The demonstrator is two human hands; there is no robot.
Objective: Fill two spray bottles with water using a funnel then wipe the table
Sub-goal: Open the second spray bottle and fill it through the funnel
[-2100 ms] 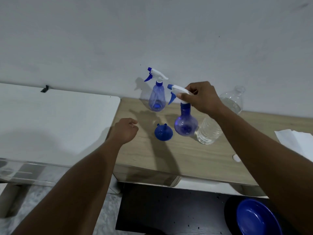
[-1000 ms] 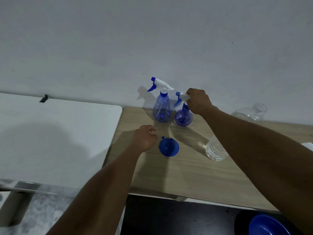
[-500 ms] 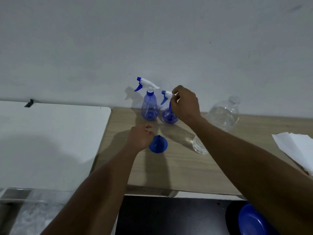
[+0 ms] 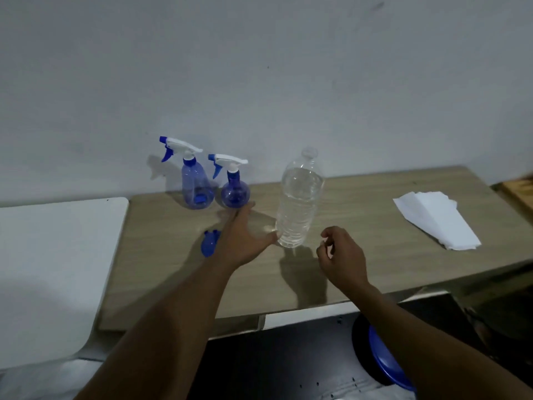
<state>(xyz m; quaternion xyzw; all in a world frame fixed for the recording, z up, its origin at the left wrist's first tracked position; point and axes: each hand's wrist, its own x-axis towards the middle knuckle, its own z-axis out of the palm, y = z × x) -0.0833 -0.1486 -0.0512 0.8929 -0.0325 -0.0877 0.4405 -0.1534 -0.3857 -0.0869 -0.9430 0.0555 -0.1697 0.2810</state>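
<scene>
Two blue spray bottles stand upright side by side at the back of the wooden table (image 4: pixel 375 255), against the wall (image 4: pixel 259 67). The tall sprayer (image 4: pixel 196 186) is on the left and the round sprayer (image 4: pixel 235 190) just beside it on the right; both have their white trigger heads on. A clear water bottle (image 4: pixel 300 206) stands upright to the right of them, nearer the front and filled most of the way.

The left hand (image 4: pixel 245 235) reaches over the table with fingers straight and spread, holding nothing. Its fingertips lie just before the round sprayer's base and its thumb is at the foot of the water bottle; whether either touches cannot be told. The blue funnel (image 4: pixel 210 243) lies on the table just left of that wrist, partly hidden by it.

The right hand (image 4: pixel 341 255) hovers to the right of the water bottle, fingers loosely curled and empty.

White tissues (image 4: pixel 435 220) lie on the table's right side, well apart from the bottles. A white top (image 4: pixel 57 255) adjoins the table on the left, and a blue dish (image 4: pixel 383 359) sits below the front edge
</scene>
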